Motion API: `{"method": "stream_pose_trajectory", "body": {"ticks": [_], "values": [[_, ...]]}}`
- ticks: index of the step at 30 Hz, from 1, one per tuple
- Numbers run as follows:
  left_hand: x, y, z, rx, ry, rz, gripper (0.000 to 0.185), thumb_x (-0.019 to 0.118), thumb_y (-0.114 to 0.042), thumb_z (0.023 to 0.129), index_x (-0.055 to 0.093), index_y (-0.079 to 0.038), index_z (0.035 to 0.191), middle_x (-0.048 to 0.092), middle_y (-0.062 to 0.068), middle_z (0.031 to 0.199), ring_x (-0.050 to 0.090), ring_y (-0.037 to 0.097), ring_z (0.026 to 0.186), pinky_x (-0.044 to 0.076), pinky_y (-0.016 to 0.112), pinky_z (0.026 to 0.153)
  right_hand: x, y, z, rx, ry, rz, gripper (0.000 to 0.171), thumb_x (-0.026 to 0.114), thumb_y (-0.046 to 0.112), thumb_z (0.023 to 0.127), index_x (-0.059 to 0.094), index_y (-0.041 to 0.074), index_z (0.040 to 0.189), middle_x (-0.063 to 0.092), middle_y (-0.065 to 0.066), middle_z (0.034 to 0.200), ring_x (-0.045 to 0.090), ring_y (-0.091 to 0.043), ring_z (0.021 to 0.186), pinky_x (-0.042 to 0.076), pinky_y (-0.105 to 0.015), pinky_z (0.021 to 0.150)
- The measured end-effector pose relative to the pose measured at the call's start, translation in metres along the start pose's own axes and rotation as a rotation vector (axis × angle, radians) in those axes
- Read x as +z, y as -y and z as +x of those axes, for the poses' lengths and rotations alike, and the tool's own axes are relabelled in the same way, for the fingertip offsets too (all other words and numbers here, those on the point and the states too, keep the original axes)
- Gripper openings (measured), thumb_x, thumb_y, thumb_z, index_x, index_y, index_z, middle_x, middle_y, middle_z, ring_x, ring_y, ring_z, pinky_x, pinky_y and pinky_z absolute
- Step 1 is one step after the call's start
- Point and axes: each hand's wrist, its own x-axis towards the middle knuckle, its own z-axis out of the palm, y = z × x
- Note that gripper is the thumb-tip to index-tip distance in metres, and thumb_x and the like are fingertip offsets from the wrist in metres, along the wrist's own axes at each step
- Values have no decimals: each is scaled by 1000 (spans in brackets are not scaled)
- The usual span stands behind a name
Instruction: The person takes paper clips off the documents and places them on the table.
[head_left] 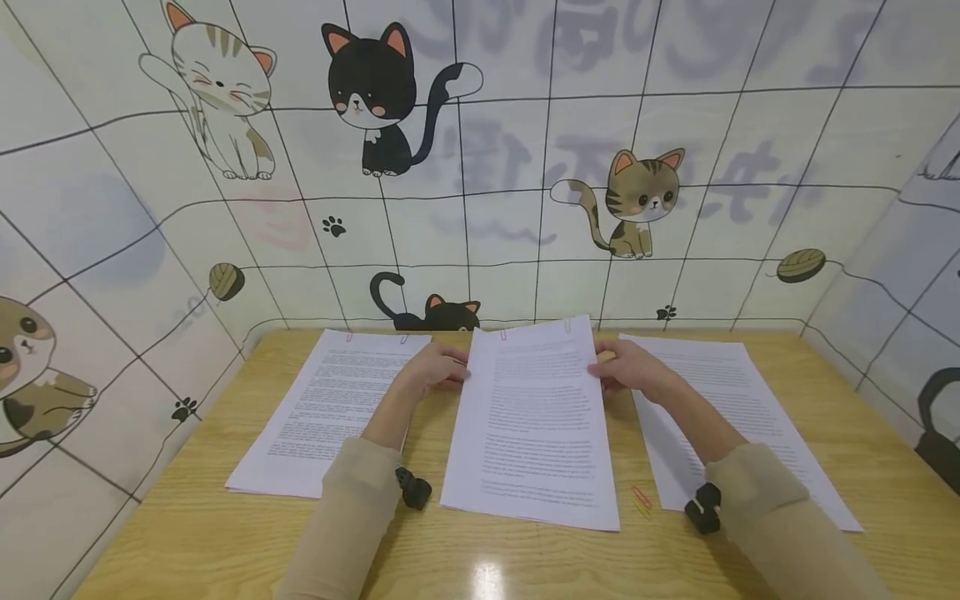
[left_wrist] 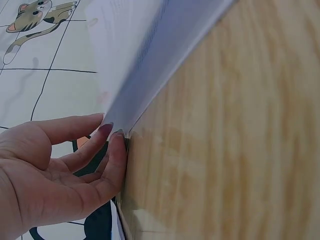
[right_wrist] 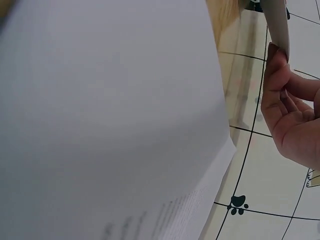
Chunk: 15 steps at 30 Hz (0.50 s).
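White paper, printed in close lines, makes up the middle bundle [head_left: 536, 425], and we find it between the two hands, its top end raised off the tabletop [head_left: 397, 554]. Our left hand [head_left: 441, 367] pinches one side edge near the top, and our right hand [head_left: 626, 367] pinches the opposite edge; we judge this pairing spreads the support so the loose sheets don't sag or fan apart. How each fingertip sits is hard to tell from the wrist views, where paper hides part of the hold. A pink clip [head_left: 503, 335] and a yellow clip [head_left: 567, 326] sit on the top edge, between our hands, probably to bind the sheets there. Outward of the left hand lies the left bundle [head_left: 322, 417]; the right bundle [head_left: 708, 400] lies outward of the right hand, both apart from the middle one, perhaps so they don't mix. Closer to us than the right hand, two loose clips [head_left: 641, 498] lie within easy reach.
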Motion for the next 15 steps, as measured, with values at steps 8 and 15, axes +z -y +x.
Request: {"method": "stream_pose_trajectory", "body": {"ticks": [8, 15], "values": [[-4, -1, 0, 23, -19, 86, 46, 73, 2, 85, 62, 3, 129, 66, 13, 111, 62, 15, 80, 54, 26, 74, -5, 0, -8, -43, -5, 35, 31, 56, 3, 102, 45, -8, 129, 70, -11, 98, 60, -14, 74, 51, -27, 66], [-5, -3, -4, 58, 38, 34, 45, 75, -1, 87, 61, 8, 130, 71, 17, 108, 69, 19, 82, 58, 32, 80, -8, 2, -14, -83, -12, 51, 36, 55, 2, 102, 46, -9, 135, 71, -16, 104, 60, -15, 75, 51, -26, 65]]}}
